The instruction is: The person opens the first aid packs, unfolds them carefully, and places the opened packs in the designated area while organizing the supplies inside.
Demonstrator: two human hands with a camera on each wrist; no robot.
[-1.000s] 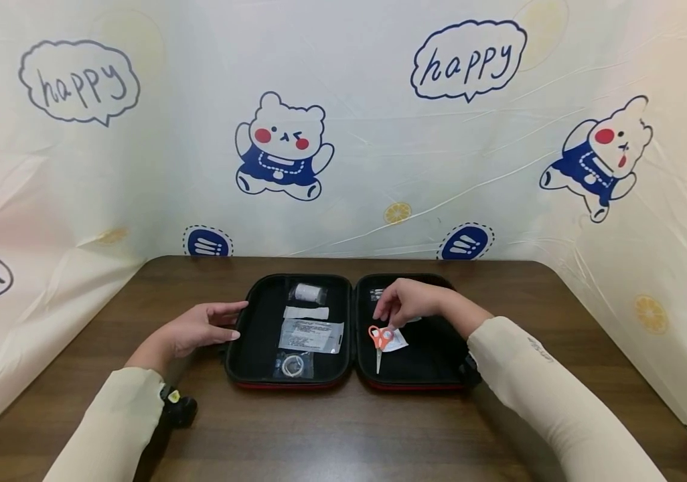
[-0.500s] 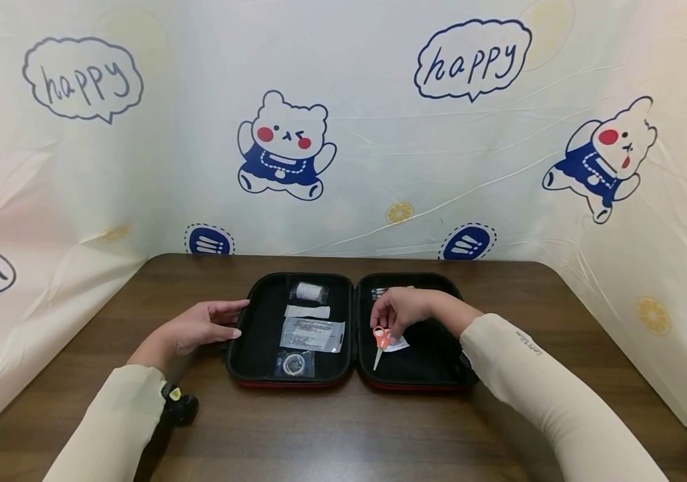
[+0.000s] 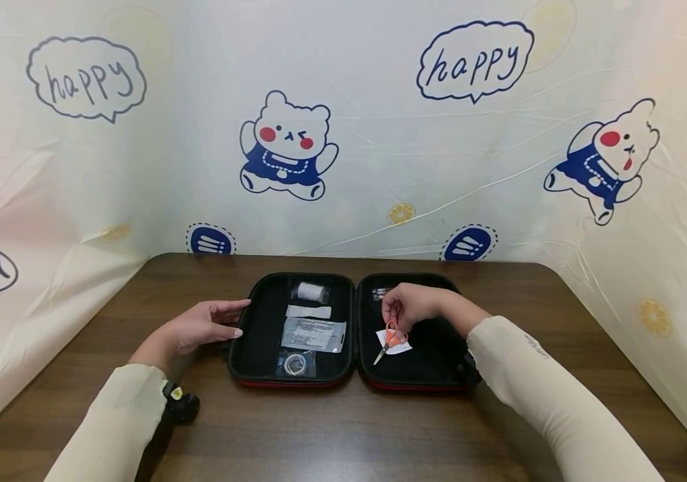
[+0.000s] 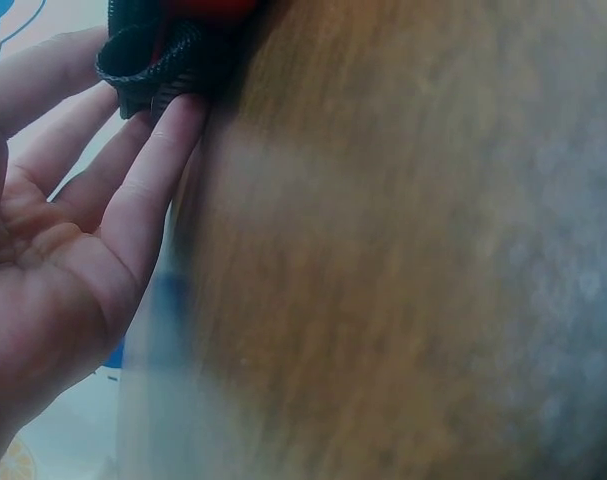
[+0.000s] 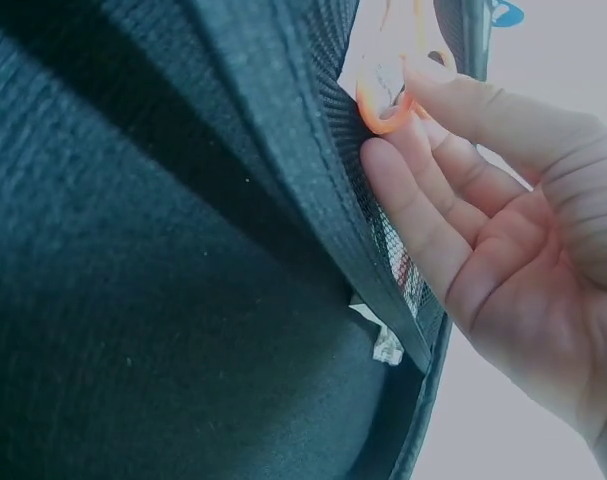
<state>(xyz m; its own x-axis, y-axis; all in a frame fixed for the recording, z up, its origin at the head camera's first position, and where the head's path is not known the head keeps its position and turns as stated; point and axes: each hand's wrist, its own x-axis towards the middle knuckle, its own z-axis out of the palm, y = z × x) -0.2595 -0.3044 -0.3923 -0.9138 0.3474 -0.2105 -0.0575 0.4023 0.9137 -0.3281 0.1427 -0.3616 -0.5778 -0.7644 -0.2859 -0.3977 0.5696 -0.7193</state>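
Observation:
A black zip case (image 3: pixel 434 365) lies open flat on the table, its two halves side by side. My right hand (image 3: pixel 416 306) pinches the orange-handled scissors (image 3: pixel 383 351) over the right half, the blades pointing down toward the left. In the right wrist view, thumb and fingertips hold an orange handle loop (image 5: pixel 383 124) beside a mesh pocket (image 5: pixel 391 240). Under the scissors is a small white packet (image 3: pixel 402 347), partly covered. My left hand (image 3: pixel 201 327) touches the case's left edge with extended fingers; in the left wrist view the fingertips meet the zipper edge (image 4: pixel 183 60).
The left half holds a wrapped white roll (image 3: pixel 310 292), a white strip (image 3: pixel 309 312), a printed packet (image 3: pixel 313 335) and a bagged white ring (image 3: pixel 295 364). Small bagged items (image 3: pixel 379 293) sit at the right half's back. A patterned cloth (image 3: pixel 367 134) hangs behind the brown table (image 3: pixel 295 435).
The right hand has brought the scissors toward itself, then slightly right, and the blades have tilted from nearly straight down to lower left. The left hand has stayed at the case edge.

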